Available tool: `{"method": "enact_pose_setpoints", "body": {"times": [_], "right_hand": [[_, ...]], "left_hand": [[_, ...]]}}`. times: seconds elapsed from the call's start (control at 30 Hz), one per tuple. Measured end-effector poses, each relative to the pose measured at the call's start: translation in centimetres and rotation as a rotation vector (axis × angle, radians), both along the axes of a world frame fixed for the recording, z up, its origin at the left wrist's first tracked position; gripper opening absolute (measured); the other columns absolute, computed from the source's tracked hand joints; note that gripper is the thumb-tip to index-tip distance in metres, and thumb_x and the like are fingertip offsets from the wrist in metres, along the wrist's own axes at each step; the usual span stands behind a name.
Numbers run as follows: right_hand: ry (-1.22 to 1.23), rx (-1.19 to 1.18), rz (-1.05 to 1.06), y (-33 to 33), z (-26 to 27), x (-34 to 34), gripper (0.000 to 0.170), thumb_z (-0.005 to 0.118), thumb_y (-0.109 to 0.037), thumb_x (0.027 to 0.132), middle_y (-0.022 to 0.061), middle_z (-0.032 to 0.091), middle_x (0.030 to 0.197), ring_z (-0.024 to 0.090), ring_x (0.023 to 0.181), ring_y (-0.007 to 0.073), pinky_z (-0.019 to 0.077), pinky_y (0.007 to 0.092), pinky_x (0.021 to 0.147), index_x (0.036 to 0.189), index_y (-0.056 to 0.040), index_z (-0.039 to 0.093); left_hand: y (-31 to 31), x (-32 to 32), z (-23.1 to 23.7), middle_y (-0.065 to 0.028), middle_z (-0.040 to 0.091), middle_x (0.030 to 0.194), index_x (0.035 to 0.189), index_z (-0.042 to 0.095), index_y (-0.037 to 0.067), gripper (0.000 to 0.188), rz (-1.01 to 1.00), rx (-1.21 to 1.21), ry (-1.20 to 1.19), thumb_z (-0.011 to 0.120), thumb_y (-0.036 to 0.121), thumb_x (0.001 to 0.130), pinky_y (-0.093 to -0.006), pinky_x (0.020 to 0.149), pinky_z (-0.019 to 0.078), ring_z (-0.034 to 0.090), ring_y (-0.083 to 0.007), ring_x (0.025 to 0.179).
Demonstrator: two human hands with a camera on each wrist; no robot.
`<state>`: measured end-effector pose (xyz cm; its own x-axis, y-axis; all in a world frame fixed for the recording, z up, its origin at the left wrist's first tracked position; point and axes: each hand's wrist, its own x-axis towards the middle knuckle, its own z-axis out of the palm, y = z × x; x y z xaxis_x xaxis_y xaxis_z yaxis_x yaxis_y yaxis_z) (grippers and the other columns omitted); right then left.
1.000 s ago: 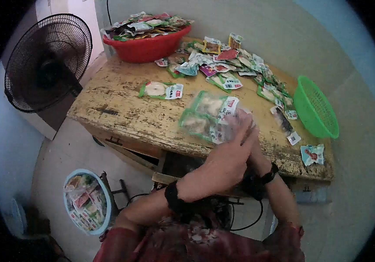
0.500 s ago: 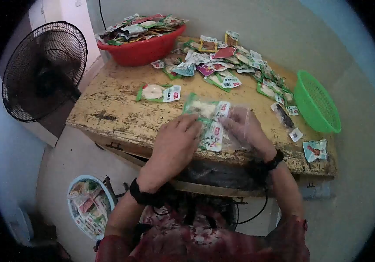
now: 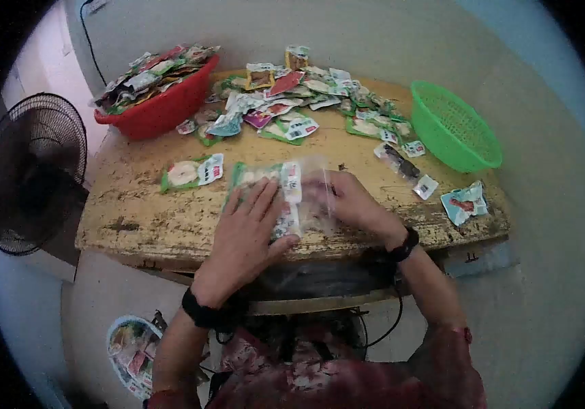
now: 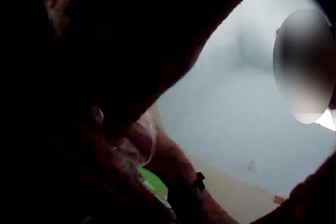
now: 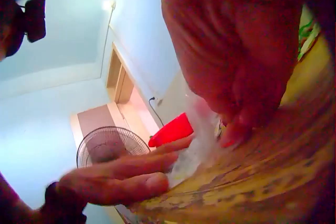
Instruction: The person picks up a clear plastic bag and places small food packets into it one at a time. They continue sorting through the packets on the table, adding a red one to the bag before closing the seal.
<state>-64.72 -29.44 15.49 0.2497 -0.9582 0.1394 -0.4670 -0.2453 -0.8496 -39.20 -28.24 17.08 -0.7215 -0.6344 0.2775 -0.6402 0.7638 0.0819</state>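
Observation:
A clear plastic bag lies on the worn wooden table, with green-and-white food packets inside it. My left hand rests flat on the bag's left part, fingers straight and slightly spread, covering some of the packets. At the loose end of the bag, my right hand has curled fingers that pinch the plastic. The right wrist view shows the film bunched between the straight fingers of the left hand and the curled right hand. The left wrist view is mostly dark.
A single packet lies left of the bag. Behind are a heaped red basin and a packet pile. To the right stand a green basket, a dark packet and a blue-white packet. A fan stands left.
The hands were together over the bag's right end; the left hand then moved left and flattened onto the packets. The right hand stays at the loose plastic. The head view has turned right.

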Motion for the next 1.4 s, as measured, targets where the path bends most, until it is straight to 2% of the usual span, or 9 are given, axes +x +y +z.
{"method": "enact_pose_setpoints", "body": {"times": [0.27, 0.47, 0.57, 0.67, 0.87, 0.97, 1.07, 1.17, 1.4], "right_hand": [[-0.201, -0.150, -0.343, 3.8, 2.1, -6.8, 0.019, 0.055, -0.007, 0.100, 0.0073, 0.069, 0.098, 0.066, 0.078, 0.0134, 0.0574, 0.0285, 0.074, 0.114, -0.0020, 0.068], [0.147, -0.208, -0.559, 2.5, 1.5, -16.5, 0.022, 0.060, -0.016, 0.098, 0.0104, 0.071, 0.101, 0.069, 0.089, 0.0209, 0.0558, 0.0365, 0.080, 0.115, -0.0041, 0.068], [0.422, -0.353, -0.555, 0.4, 3.3, -16.3, 0.023, 0.063, -0.019, 0.094, 0.0145, 0.071, 0.102, 0.069, 0.094, 0.0294, 0.0538, 0.0422, 0.082, 0.111, -0.0051, 0.068], [0.519, -0.281, -0.490, -2.5, 4.3, -15.7, 0.023, 0.062, -0.017, 0.092, 0.0176, 0.070, 0.105, 0.067, 0.096, 0.0363, 0.0533, 0.0453, 0.082, 0.111, -0.0055, 0.067], [0.890, -0.180, -0.583, -9.5, 2.6, -16.0, 0.028, 0.059, -0.020, 0.092, 0.0185, 0.068, 0.108, 0.065, 0.101, 0.0390, 0.0518, 0.0533, 0.085, 0.115, -0.0059, 0.064], [0.911, -0.207, -0.546, -10.7, 1.8, -16.7, 0.033, 0.062, -0.027, 0.092, 0.0200, 0.066, 0.114, 0.062, 0.109, 0.0389, 0.0509, 0.0556, 0.089, 0.118, -0.0061, 0.063], [0.990, 0.053, -0.495, -11.0, 3.8, -15.0, 0.045, 0.060, -0.029, 0.096, 0.0183, 0.059, 0.135, 0.055, 0.125, 0.0380, 0.0478, 0.0475, 0.102, 0.137, -0.0120, 0.057], [0.856, -0.050, -0.266, -11.8, 2.1, -16.3, 0.046, 0.061, -0.032, 0.096, 0.0162, 0.057, 0.140, 0.053, 0.129, 0.0359, 0.0457, 0.0467, 0.105, 0.137, -0.0122, 0.057], [0.728, -0.349, 0.069, -5.7, 2.6, -8.7, 0.041, 0.064, -0.027, 0.094, 0.0130, 0.058, 0.141, 0.054, 0.130, 0.0333, 0.0436, 0.0422, 0.108, 0.132, -0.0122, 0.062]], "left_hand": [[0.1, 0.0, 0.2, -0.0162, 0.033, 0.160, 0.146, 0.046, 0.001, 0.069, -0.003, 0.007, -0.050, 0.056, 0.050, 0.097, -0.0497, 0.123, 0.0192, 0.029, -0.0316, 0.149], [0.0, -0.1, 0.1, -0.0165, 0.034, 0.159, 0.146, 0.046, 0.003, 0.070, -0.001, 0.000, -0.044, 0.057, 0.051, 0.096, -0.0505, 0.123, 0.0192, 0.029, -0.0330, 0.149], [0.0, 0.1, -0.2, -0.0168, 0.034, 0.159, 0.146, 0.046, 0.004, 0.070, -0.005, -0.022, -0.037, 0.057, 0.051, 0.096, -0.0516, 0.122, 0.0190, 0.029, -0.0341, 0.148], [0.0, 0.0, -0.7, -0.0172, 0.033, 0.159, 0.148, 0.045, 0.006, 0.071, 0.001, -0.032, -0.035, 0.057, 0.052, 0.096, -0.0536, 0.122, 0.0191, 0.030, -0.0345, 0.148], [0.1, 0.1, -0.7, -0.0176, 0.033, 0.159, 0.148, 0.045, 0.006, 0.070, 0.006, -0.023, -0.037, 0.057, 0.052, 0.096, -0.0536, 0.121, 0.0194, 0.030, -0.0339, 0.148], [0.2, 0.1, -0.4, -0.0173, 0.034, 0.159, 0.146, 0.047, 0.006, 0.068, 0.001, -0.013, -0.016, 0.058, 0.050, 0.096, -0.0534, 0.121, 0.0194, 0.030, -0.0336, 0.148], [0.2, 0.1, -0.5, -0.0172, 0.034, 0.159, 0.145, 0.048, 0.006, 0.066, -0.003, -0.007, 0.006, 0.059, 0.049, 0.096, -0.0532, 0.121, 0.0194, 0.030, -0.0338, 0.148], [0.4, 0.1, -0.6, -0.0174, 0.034, 0.159, 0.145, 0.048, 0.006, 0.066, 0.003, -0.003, 0.019, 0.059, 0.048, 0.096, -0.0531, 0.121, 0.0195, 0.030, -0.0337, 0.148], [0.6, 0.2, 0.1, -0.0151, 0.034, 0.159, 0.145, 0.048, 0.006, 0.066, 0.019, 0.046, 0.012, 0.059, 0.049, 0.096, -0.0533, 0.122, 0.0190, 0.028, -0.0329, 0.149]]}}
